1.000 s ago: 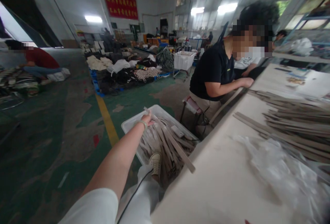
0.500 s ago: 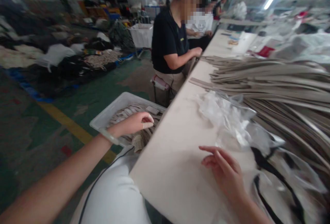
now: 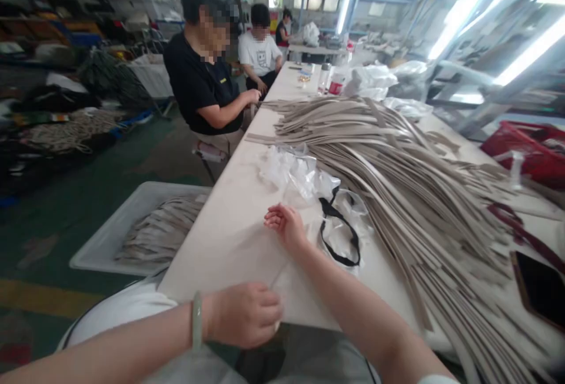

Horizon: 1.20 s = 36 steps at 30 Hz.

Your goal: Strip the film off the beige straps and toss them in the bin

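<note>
Apparently between grips at a table [image 3: 225, 237].
Right hand [image 3: 286, 228] half-curled, empty above it; left hand [image 3: 242, 315] curled by its near edge, hold unclear; gripping calls for opening.

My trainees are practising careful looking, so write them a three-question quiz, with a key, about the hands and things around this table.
1. True or false: the crate beside the table holds strips.

2. The phone lies: A, on the floor; B, on the table; C, in the crate.

3. Which of the wearer's hands has a bangle at its wrist?

Key: 1 true; 2 B; 3 the left hand.
</note>
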Each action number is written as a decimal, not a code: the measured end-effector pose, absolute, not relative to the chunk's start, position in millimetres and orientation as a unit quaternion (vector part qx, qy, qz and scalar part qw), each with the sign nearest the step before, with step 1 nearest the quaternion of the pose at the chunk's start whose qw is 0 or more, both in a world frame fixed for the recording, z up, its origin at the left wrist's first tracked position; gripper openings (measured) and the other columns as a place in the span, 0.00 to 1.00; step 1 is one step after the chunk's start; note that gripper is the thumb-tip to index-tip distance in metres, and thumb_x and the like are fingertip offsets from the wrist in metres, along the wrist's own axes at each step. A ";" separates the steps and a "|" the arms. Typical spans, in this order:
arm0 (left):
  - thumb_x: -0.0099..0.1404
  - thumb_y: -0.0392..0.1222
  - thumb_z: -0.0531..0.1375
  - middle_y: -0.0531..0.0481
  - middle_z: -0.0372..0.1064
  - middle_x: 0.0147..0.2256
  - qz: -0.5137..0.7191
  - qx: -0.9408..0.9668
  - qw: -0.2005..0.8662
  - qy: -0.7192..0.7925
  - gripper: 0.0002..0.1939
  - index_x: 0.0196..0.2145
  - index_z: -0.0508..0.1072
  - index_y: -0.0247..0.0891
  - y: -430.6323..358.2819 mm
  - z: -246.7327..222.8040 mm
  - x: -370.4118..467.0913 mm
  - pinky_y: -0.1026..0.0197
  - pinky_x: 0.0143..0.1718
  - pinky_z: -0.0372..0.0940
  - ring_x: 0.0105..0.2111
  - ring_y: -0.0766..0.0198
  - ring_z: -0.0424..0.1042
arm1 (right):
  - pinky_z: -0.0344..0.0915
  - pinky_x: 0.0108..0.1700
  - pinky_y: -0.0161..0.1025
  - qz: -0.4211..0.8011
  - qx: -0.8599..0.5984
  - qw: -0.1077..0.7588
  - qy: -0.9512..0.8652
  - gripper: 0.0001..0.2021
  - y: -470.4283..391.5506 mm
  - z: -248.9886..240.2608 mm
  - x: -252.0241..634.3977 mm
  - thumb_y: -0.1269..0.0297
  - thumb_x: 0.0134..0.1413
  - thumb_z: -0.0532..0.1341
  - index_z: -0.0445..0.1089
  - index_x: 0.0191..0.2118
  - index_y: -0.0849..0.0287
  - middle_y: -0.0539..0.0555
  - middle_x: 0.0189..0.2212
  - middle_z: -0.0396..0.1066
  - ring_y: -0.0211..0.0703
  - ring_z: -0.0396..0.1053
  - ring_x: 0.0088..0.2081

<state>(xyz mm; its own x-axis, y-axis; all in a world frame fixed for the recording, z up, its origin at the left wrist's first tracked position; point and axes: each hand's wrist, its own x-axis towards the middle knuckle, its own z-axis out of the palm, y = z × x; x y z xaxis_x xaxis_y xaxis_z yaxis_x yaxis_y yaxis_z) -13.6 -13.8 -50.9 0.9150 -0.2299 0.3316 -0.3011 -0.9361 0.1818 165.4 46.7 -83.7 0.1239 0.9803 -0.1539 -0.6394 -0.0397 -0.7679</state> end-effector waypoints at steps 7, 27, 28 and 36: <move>0.55 0.45 0.64 0.55 0.68 0.23 0.439 0.500 0.569 0.483 0.10 0.27 0.70 0.37 -0.7 -1.4 -27.3 0.67 0.24 0.60 0.23 0.67 0.66 | 0.69 0.41 0.37 0.674 -0.329 0.509 -0.422 0.26 20.3 -36.4 161.7 0.41 0.49 0.64 0.75 0.38 0.64 0.57 0.33 0.78 0.41 0.76 0.36; 0.50 0.40 0.61 0.55 0.64 0.19 0.204 0.631 0.608 0.436 0.06 0.20 0.70 0.37 -21.6 -13.3 -34.4 0.64 0.24 0.56 0.21 0.66 0.61 | 0.67 0.48 0.45 0.410 -0.385 0.611 -0.557 0.12 -69.7 -8.2 114.1 0.62 0.64 0.54 0.75 0.36 0.56 0.56 0.34 0.76 0.45 0.71 0.42; 0.50 0.39 0.62 0.55 0.64 0.20 0.105 0.697 0.586 0.401 0.05 0.20 0.70 0.37 -21.8 -9.3 -41.3 0.64 0.25 0.56 0.22 0.66 0.61 | 0.68 0.42 0.41 0.487 -0.401 0.620 -0.466 0.16 -68.4 -5.7 115.4 0.57 0.65 0.54 0.73 0.32 0.58 0.53 0.25 0.73 0.42 0.72 0.34; 0.59 0.51 0.63 0.43 0.75 0.37 0.231 0.641 0.601 0.418 0.18 0.40 0.79 0.35 1.0 33.9 -29.5 0.63 0.37 0.64 0.38 0.59 0.71 | 0.49 0.16 0.28 0.645 -0.430 0.566 -0.281 0.26 -72.2 -13.3 120.8 0.39 0.50 0.63 0.62 0.22 0.59 0.39 0.09 0.49 0.28 0.49 0.12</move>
<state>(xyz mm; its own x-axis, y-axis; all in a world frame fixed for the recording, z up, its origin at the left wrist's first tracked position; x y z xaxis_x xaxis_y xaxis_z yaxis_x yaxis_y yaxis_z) -29.5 1.0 33.9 0.5448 0.8127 -0.2066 0.2585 0.0716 0.9634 120.8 -72.2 -13.3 0.0099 0.9717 -0.2360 -0.4884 -0.2013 -0.8491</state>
